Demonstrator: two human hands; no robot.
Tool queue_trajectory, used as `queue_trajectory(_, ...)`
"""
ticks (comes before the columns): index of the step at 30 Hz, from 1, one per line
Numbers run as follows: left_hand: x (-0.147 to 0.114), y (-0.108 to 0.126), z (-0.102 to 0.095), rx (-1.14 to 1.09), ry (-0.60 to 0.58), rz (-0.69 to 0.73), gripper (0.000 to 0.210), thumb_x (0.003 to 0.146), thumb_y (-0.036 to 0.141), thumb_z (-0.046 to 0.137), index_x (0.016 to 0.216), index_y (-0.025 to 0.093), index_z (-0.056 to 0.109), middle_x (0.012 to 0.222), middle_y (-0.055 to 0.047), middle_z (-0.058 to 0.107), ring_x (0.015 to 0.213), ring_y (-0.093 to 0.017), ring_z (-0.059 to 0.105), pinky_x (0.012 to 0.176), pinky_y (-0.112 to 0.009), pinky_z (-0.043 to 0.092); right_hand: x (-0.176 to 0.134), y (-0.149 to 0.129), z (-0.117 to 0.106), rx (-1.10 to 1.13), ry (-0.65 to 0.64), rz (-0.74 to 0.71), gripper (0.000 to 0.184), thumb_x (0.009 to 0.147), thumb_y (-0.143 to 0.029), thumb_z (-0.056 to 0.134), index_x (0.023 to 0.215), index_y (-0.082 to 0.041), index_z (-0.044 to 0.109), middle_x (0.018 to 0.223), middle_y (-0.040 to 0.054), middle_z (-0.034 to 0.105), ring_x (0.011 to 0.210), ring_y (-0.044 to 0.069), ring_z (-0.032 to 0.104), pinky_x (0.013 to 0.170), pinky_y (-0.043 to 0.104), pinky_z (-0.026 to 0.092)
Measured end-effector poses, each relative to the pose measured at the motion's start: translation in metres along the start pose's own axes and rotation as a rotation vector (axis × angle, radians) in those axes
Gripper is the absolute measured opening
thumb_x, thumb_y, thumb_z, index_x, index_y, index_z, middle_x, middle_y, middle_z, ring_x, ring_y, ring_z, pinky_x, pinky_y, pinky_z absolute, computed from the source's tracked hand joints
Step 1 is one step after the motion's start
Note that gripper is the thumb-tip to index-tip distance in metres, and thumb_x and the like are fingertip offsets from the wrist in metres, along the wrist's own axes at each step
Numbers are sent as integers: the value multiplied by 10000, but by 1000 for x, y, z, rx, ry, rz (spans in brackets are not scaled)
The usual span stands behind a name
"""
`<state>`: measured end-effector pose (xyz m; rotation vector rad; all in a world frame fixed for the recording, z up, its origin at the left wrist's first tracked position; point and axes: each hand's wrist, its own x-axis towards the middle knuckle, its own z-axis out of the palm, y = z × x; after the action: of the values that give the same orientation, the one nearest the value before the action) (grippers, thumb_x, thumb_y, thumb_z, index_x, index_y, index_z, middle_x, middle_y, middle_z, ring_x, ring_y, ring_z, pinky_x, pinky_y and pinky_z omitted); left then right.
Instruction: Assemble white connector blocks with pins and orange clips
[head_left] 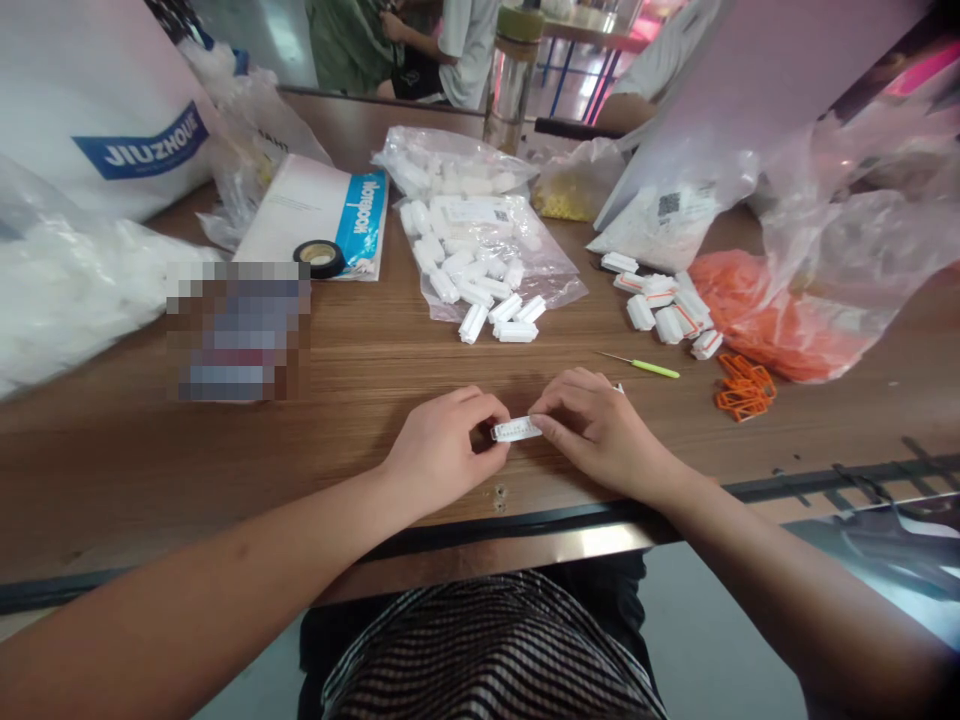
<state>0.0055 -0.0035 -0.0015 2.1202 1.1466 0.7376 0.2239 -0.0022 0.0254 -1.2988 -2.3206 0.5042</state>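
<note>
Near the table's front edge, a white plastic connector housing [517, 429] with a row of small holes is held level between my two hands. The thumb and fingers of my left hand [444, 445] close on its left end. My right hand [604, 432] pinches the right end, covering part of it. A small white tip [619, 388] shows behind my right hand; what it belongs to is hidden. Beyond the hands lie loose white connector housings [515, 331]. To the right, several white housings [667, 325] carry orange strips, near a pile of orange plastic clips [742, 387].
A green-handled pick [654, 368] lies right of centre. Clear bags of white housings [555, 275], yellow pieces [574, 190] and orange clips [787, 320] stand behind. Leftward are a notebook [292, 205], black tape roll [319, 258] and pixelated object [244, 335]. A bottle [511, 85] stands at the back.
</note>
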Motion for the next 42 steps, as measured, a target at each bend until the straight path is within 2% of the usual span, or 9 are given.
queue_trajectory(9, 0, -1, 0, 15, -5, 0, 128, 784, 174, 655, 902, 225, 653, 807, 31, 591, 648, -108, 497, 620, -262, 388, -3, -6, -3, -132, 5, -106, 139, 907, -228, 567, 863, -223, 699, 857, 27, 678, 818, 184, 548, 802, 379, 357)
queue_trajectory(14, 0, 0, 0, 17, -2, -1, 110, 785, 186, 656, 887, 226, 655, 793, 31, 583, 635, -107, 489, 620, -262, 389, -6, -8, -7, -156, 80, -168, 130, 880, -205, 587, 902, -221, 714, 900, 27, 713, 824, 184, 563, 822, 388, 362)
queue_trajectory(23, 1, 0, -1, 21, -11, 5, 98, 794, 194, 646, 888, 222, 657, 790, 17, 588, 645, -119, 495, 645, -278, 404, -9, -11, 0, -236, 49, -166, 151, 864, -243, 577, 797, -232, 712, 879, 40, 692, 810, 203, 544, 800, 404, 358)
queue_trajectory(27, 1, 0, -1, 19, -10, -5, 95, 790, 191, 651, 881, 218, 661, 779, 19, 586, 642, -116, 494, 650, -278, 410, -9, -7, -6, -152, 59, -151, 157, 866, -241, 586, 878, -240, 742, 927, 43, 705, 838, 201, 584, 808, 401, 389)
queue_trajectory(29, 1, 1, -2, 14, -16, -15, 100, 790, 184, 649, 883, 216, 661, 790, 21, 591, 643, -112, 496, 650, -276, 412, -14, 4, -14, -67, 121, -75, 145, 867, -254, 600, 899, -240, 741, 940, 41, 715, 858, 198, 621, 831, 393, 425)
queue_trajectory(32, 1, 1, -2, 12, -23, -21, 95, 791, 187, 647, 881, 216, 659, 806, 21, 600, 646, -111, 499, 647, -277, 412, -28, 30, -30, -89, 230, 214, 148, 854, -303, 620, 784, -224, 724, 840, 34, 728, 783, 192, 660, 785, 360, 473)
queue_trajectory(36, 1, 1, -2, 22, -24, -21, 91, 792, 193, 648, 880, 215, 658, 811, 16, 605, 642, -112, 497, 648, -280, 413, -50, 59, -43, -282, 197, 542, 195, 793, -385, 656, 738, -228, 759, 676, 23, 727, 598, 200, 648, 616, 341, 466)
queue_trajectory(39, 1, 1, -2, 29, -24, -22, 91, 793, 199, 648, 882, 217, 657, 809, 15, 606, 638, -112, 496, 654, -281, 416, -59, 65, -41, -272, 199, 627, 236, 786, -429, 651, 785, -235, 785, 691, 26, 747, 597, 212, 663, 573, 334, 466)
queue_trajectory(42, 1, 0, -2, 33, -26, -17, 98, 793, 203, 649, 889, 220, 655, 812, 15, 607, 645, -114, 500, 659, -282, 419, -59, 63, -35, -267, 243, 592, 241, 799, -437, 639, 767, -244, 781, 752, 31, 767, 635, 218, 682, 589, 338, 482)
